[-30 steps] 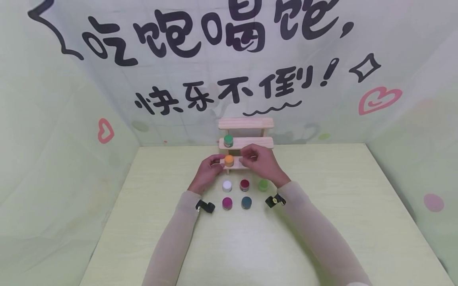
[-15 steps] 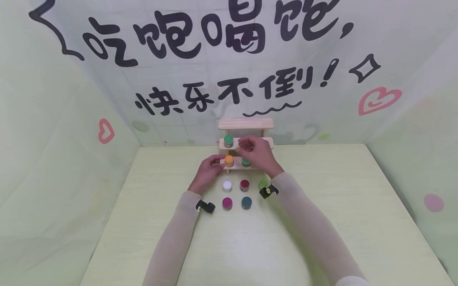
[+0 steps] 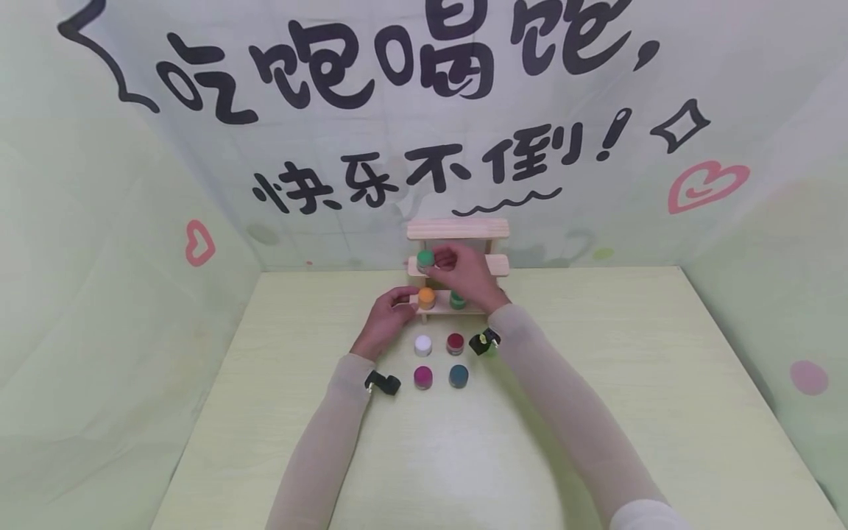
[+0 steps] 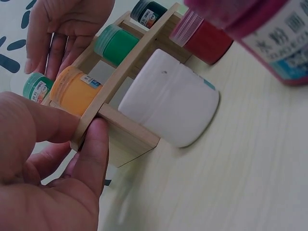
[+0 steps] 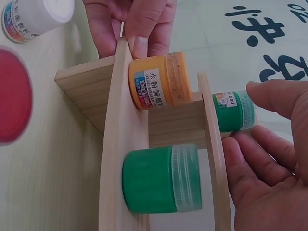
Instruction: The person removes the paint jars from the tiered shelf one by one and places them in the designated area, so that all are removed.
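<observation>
Left grip [image 3: 386, 315] is pinching the shelf [image 3: 457, 229], likely steadying it; right grip [image 3: 469, 276] is narrowly framing the upper green jar [image 5: 230, 111], contact unclear.

Back wall [image 3: 397, 125]: pale cloth, faintly creased, bearing two rows of large black characters [image 3: 433, 153] and a pink heart outline [image 3: 676, 195] toward the right. Left wall [image 3: 99, 272] and right wall [image 3: 788, 272]: pale greenish cloth; pinkish-purple dot [image 3: 809, 377] on the latter. Table [image 3: 424, 456]: light wood-grain top. Lighting: soft, sheen across the tabletop.
</observation>
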